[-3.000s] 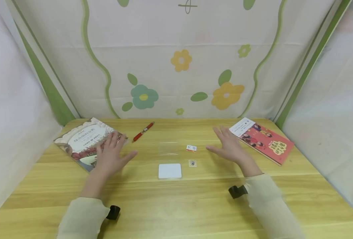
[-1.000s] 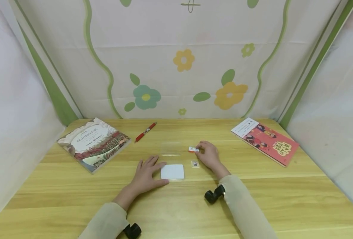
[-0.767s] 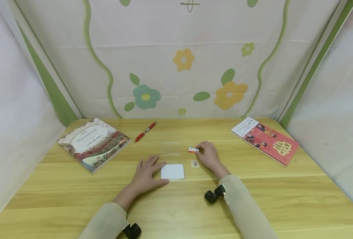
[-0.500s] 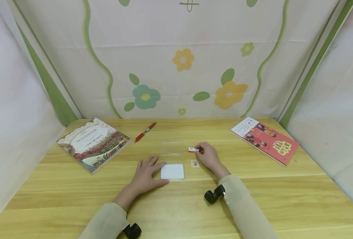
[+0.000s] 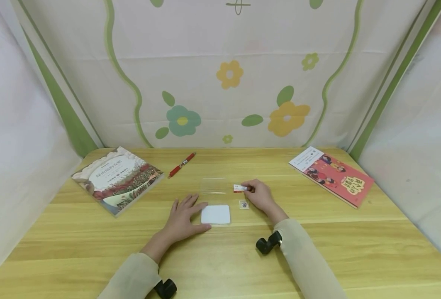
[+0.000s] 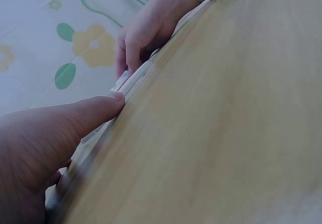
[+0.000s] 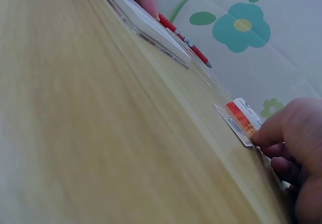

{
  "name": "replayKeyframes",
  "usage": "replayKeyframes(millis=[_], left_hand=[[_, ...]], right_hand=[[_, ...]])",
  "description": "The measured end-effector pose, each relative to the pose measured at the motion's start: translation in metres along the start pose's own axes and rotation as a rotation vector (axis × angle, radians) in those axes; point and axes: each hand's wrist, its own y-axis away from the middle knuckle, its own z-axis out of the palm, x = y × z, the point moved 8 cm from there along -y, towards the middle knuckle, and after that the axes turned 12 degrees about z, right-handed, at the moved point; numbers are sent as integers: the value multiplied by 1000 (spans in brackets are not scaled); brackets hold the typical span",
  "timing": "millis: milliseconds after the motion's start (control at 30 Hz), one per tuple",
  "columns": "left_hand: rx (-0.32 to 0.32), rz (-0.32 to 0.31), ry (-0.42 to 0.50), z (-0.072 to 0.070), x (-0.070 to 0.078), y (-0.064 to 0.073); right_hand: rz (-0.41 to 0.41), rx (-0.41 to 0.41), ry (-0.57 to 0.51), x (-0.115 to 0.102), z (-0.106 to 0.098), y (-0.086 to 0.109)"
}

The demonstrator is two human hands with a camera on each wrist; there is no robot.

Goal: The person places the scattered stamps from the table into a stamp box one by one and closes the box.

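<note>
My left hand (image 5: 183, 220) lies at the left end of a shallow clear plastic case with a white top (image 5: 215, 214). Its thumb is on the case's near edge and its forefinger at the far left corner. The thumb (image 6: 108, 107) shows at that edge in the left wrist view. Between thumb and forefinger, my right hand (image 5: 260, 195) pinches a small red-and-white printed paper slip (image 7: 243, 114), tilted up from the table. Just in front of the slip lies a small square stamp-like paper (image 5: 244, 204) with a round dark picture.
A flat transparent plastic piece (image 5: 213, 186) lies behind the case. Farther back on the wooden table (image 5: 220, 265) is a red pen (image 5: 181, 165). One book with an illustrated cover (image 5: 117, 180) lies at left, a red book (image 5: 331, 176) at right. Flowered cloth (image 5: 205, 83) encloses the back.
Both hands have come down from above the table, the left to the case, the right to the slip. Over the last half second the slip has tilted up and shifted slightly left.
</note>
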Motion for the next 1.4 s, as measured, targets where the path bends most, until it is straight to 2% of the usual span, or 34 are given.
replayKeyframes(millis=[367,1000,1200,1400], left_hand=[[-11,-10,9,0,0,0],[-23,-25,5,2,-3,-1],[-15,-19,8,1,-2,0],[-14,-22,12,0,-1,0]], right_hand=[[17,10,-70,4,1,-2],[70,-36,-208,-3,-3,-6],[4,-118,-271,-28,-2,7],[-54,-211,-320,-66,4,41]])
